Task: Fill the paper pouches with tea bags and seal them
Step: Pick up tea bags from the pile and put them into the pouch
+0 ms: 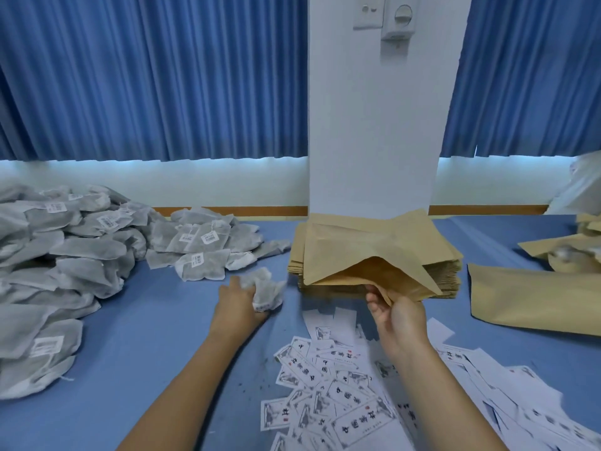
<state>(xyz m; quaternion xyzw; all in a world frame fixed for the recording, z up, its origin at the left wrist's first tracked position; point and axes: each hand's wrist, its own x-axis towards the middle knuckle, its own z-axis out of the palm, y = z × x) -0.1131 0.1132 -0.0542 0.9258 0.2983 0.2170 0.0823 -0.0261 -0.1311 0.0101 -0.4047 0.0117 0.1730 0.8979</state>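
Gripping tea bags, left hand palm-down.

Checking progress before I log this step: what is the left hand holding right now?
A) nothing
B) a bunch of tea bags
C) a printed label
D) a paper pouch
B: the left hand grips a small bunch of tea bags just above the table, while the right hand holds the paper pouch.
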